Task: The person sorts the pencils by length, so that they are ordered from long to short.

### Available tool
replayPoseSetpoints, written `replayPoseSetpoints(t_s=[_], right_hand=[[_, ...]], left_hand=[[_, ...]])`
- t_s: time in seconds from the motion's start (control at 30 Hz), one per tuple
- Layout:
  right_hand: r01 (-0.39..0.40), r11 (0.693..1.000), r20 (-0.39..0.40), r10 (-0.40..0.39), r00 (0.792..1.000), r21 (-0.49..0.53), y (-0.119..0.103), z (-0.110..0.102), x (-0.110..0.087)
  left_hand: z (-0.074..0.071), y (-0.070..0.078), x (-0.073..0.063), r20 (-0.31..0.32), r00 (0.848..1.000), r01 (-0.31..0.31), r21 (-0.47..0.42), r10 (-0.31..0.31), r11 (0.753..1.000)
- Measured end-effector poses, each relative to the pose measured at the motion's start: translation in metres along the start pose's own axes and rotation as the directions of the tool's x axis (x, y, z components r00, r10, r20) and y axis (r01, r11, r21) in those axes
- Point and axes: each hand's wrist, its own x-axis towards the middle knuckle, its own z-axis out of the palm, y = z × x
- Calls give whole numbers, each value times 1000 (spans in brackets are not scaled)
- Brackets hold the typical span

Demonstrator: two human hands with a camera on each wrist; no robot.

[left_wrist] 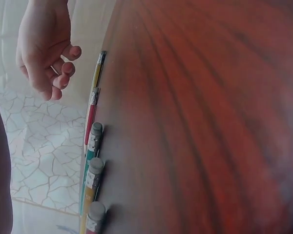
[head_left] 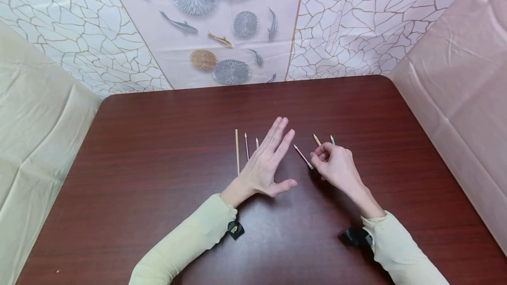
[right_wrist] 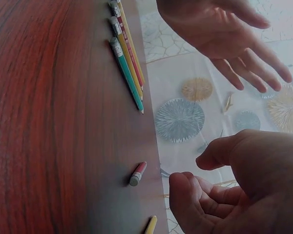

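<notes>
table (head_left: 158,153): glossy wood-grain | sleeves (head_left: 190,236): matt cloth | pencil ferrules (left_wrist: 92,180): shiny metal

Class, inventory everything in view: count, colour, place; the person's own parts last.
Pencil row: four, two yellow, one red, one teal, leftmost.
Lone red pencil: one, red, right of the row.
Lone yellow pencil: one, yellow, farther right.
Bluish pencil: one, bluish, rightmost, mostly hidden.
Table: one, reddish-brown, under pencils.
Patterned backdrop: one, white, pink, grey and gold, behind.
Side drapes: two, pale, left and right.
Wrist devices: two, black, foreground.
Sleeves: two, pale yellow, foreground.
Left grip: one, bare, by row.
Right grip: one, bare, by bluish pencil.
</notes>
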Motion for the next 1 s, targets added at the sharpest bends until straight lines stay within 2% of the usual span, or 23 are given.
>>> replayPoseSetpoints(t_s=[0.27, 0.43, 0.5, 0.6, 0.7, 0.83, 0.93, 1.0], right_hand=[[0, 1000, -24, 0, 1000, -11, 2, -3, 1], [-11, 1000, -28, 10, 1000, -7, 2, -5, 1], [-19, 1000, -28, 19, 999, -6, 2, -6, 0], [-29, 1000, -31, 29, 999, -5, 2, -8, 0], [-31, 999, -35, 31, 999, -13, 3, -9, 0], [-27, 1000, -39, 27, 999, -15, 3, -11, -1], [-25, 1000, -41, 25, 999, -12, 4, -12, -1], [-22, 1000, -45, 22, 999, -15, 5, -13, -1]], left_hand=[[6, 4, 4, -42, 999, -32, -1, 32, 999], [9, 6, 5, -54, 998, -46, -42, 44, 998], [10, 7, 5, -75, 997, -25, -77, 19, 997], [13, 10, 5, -116, 992, 36, -139, -53, 990], [15, 12, 6, -154, 981, 79, -229, -116, 970], [20, 15, 9, -169, 974, 87, -334, -151, 939], [22, 18, 13, -178, 962, 116, -421, -207, 900], [21, 22, 18, -180, 945, 159, -481, -274, 862]])
